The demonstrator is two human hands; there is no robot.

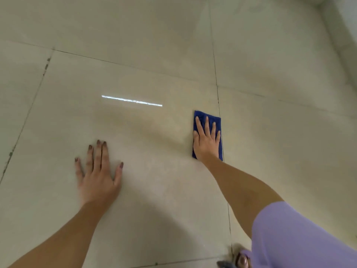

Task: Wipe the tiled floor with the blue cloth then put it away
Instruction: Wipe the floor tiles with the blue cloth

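Note:
The blue cloth (211, 118) lies folded flat on the beige tiled floor (154, 78), right of centre, along a grout line. My right hand (206, 142) presses flat on top of the cloth, fingers spread and pointing away from me, covering most of it. My left hand (98, 171) rests palm down on the bare tile to the left, fingers apart, holding nothing. Both forearms reach in from the bottom of the view.
A purple-clad knee (301, 236) fills the lower right, with a sandalled toe (242, 260) at the bottom edge. A bright light reflection (131, 101) streaks the tile ahead. The base of a wall (343, 35) runs along the top right.

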